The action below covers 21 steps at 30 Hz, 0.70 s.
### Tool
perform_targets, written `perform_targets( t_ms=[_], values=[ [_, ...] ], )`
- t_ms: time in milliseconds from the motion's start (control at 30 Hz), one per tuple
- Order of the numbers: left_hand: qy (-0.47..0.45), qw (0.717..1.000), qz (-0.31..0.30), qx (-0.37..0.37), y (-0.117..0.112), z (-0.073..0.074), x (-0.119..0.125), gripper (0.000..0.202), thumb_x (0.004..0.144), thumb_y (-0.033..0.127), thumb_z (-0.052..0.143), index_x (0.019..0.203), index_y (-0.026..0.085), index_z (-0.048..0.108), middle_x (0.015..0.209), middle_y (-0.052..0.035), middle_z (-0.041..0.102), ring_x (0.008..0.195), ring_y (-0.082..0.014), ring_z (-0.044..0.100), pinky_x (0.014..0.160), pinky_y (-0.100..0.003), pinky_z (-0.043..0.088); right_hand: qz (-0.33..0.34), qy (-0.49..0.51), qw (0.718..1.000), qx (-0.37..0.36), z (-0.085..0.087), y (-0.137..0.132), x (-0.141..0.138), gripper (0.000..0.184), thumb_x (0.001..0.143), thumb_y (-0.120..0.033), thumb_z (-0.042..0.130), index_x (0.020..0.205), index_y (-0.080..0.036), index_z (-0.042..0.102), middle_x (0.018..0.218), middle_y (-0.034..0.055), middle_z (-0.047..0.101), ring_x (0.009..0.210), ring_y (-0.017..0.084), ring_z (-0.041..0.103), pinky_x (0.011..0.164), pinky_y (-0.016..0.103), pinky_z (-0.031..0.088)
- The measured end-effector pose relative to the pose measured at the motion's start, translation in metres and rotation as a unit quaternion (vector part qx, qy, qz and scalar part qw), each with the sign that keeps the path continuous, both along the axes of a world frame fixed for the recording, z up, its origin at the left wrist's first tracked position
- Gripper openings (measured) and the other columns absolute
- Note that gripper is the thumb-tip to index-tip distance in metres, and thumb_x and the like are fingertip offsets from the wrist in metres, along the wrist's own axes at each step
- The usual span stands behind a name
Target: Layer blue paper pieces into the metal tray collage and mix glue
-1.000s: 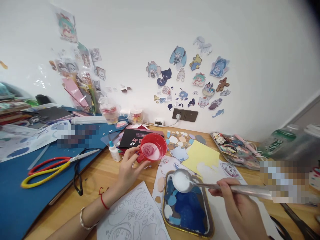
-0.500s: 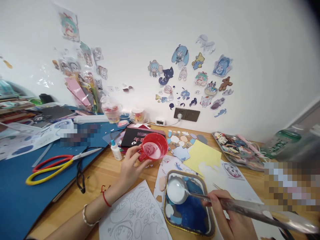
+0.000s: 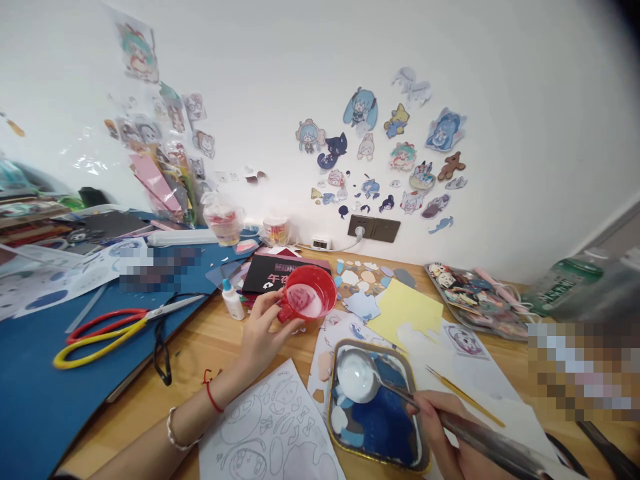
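Note:
My left hand (image 3: pixel 265 333) is closed on the handle of a red cup (image 3: pixel 327 288), which is tipped toward me and shows something whitish inside. In my right hand (image 3: pixel 445 427) is the long metal handle of a spoon (image 3: pixel 357 377). The spoon's round, pale, shiny bowl is over the upper left of a gold-rimmed tray (image 3: pixel 424 433); whether it touches the contents I cannot tell. Blue, grey and white paper pieces (image 3: pixel 383 427) lie in the tray. A printed line-art sheet (image 3: pixel 270 427) is below my left wrist.
Left of the cup stands a glue bottle (image 3: pixel 231 300). Scissors (image 3: pixel 145 317) rest on a blue mat (image 3: pixel 30 400). Yellow paper (image 3: pixel 407 310) and cut-outs lie behind the tray. A thin yellow-handled tool (image 3: pixel 470 397) lies to the right. A green-labelled bottle (image 3: pixel 570 280) is farther right.
The spoon's bowl has shifted slightly right and up over the tray, and its handle now slopes more steeply. The yellow-handled tool has come into sight. My left hand and the cup are still.

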<state>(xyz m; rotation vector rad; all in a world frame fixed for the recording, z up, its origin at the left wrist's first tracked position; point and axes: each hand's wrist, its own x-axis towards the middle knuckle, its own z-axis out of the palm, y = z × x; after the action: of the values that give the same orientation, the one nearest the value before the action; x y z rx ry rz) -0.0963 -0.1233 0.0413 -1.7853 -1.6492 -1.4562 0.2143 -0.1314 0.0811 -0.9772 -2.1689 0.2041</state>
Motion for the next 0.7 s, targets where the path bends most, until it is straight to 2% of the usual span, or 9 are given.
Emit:
perform_targets(
  t_ms=[100,167,267,333,433,533,600,700],
  values=[
    [-0.007,1.0,-0.006,-0.006,0.0,-0.001,0.0,0.014,0.075,0.027,0.064,0.073,0.016,0.055,0.103,-0.0074,0.051,0.097,-0.0201,0.054,0.083,-0.036,0.05,-0.04,0.007,0.999,-0.017,0.003,0.005,0.002,0.021,0.085,-0.038,0.042,0.081,-0.024,0.058,0.07,0.0004,0.067,0.063,0.018,0.064,0.057,0.026,0.051],
    [-0.006,1.0,-0.014,-0.005,0.0,-0.003,-0.001,0.014,0.074,0.027,0.065,0.074,0.016,0.056,0.104,-0.0076,0.051,0.097,-0.0201,0.054,0.083,-0.036,0.051,-0.103,0.04,0.991,-0.078,0.008,0.008,0.003,0.026,0.085,-0.044,0.04,0.08,-0.023,0.055,0.069,0.0016,0.068,0.066,0.02,0.065,0.06,0.028,0.051],
    [0.012,0.999,-0.035,0.003,0.0,-0.006,-0.001,0.015,0.074,0.028,0.065,0.078,0.017,0.056,0.105,-0.008,0.05,0.098,-0.0201,0.054,0.084,-0.036,0.051,-0.193,0.135,0.954,-0.187,0.019,0.015,0.001,0.031,0.083,-0.051,0.039,0.082,-0.023,0.051,0.064,0.002,0.068,0.068,0.022,0.066,0.063,0.03,0.052],
    [0.026,0.998,-0.059,0.001,0.0,-0.006,0.0,0.014,0.075,0.027,0.064,0.082,0.017,0.056,0.108,-0.0087,0.049,0.101,-0.0206,0.054,0.086,-0.038,0.05,-0.22,0.19,0.931,-0.223,0.03,0.019,0.0,0.033,0.081,-0.054,0.04,0.084,-0.022,0.05,0.062,0.002,0.067,0.068,0.023,0.066,0.066,0.031,0.052],
    [0.044,0.994,-0.097,-0.006,-0.003,-0.005,0.003,0.011,0.077,0.024,0.062,0.081,0.016,0.055,0.109,-0.0102,0.049,0.106,-0.023,0.052,0.088,-0.039,0.05,-0.216,0.241,0.919,-0.226,0.048,0.025,-0.004,0.034,0.08,-0.056,0.043,0.085,-0.023,0.049,0.062,0.0015,0.066,0.067,0.023,0.066,0.071,0.035,0.051],
    [0.049,0.993,-0.11,-0.013,-0.006,-0.004,0.004,0.012,0.076,0.024,0.063,0.079,0.016,0.055,0.108,-0.0113,0.05,0.107,-0.0247,0.053,0.086,-0.038,0.051,-0.178,0.289,0.917,-0.21,0.061,0.032,-0.012,0.032,0.079,-0.054,0.047,0.086,-0.022,0.048,0.062,0.0009,0.065,0.064,0.022,0.065,0.069,0.036,0.052],
    [0.047,0.992,-0.112,-0.019,-0.006,-0.005,0.004,0.012,0.076,0.024,0.063,0.081,0.016,0.055,0.109,-0.0115,0.05,0.107,-0.0245,0.053,0.087,-0.038,0.05,-0.15,0.298,0.921,-0.201,0.067,0.037,-0.022,0.03,0.08,-0.052,0.048,0.085,-0.022,0.048,0.063,0.0017,0.065,0.063,0.021,0.065,0.067,0.035,0.052],
    [0.041,0.992,-0.121,-0.017,-0.005,-0.007,0.003,0.013,0.076,0.024,0.063,0.085,0.017,0.055,0.11,-0.0114,0.049,0.109,-0.0242,0.052,0.088,-0.038,0.049,-0.096,0.258,0.94,-0.202,0.068,0.046,-0.04,0.029,0.082,-0.049,0.046,0.086,-0.02,0.049,0.067,0.004,0.065,0.069,0.022,0.065,0.07,0.035,0.052]
  ],
)
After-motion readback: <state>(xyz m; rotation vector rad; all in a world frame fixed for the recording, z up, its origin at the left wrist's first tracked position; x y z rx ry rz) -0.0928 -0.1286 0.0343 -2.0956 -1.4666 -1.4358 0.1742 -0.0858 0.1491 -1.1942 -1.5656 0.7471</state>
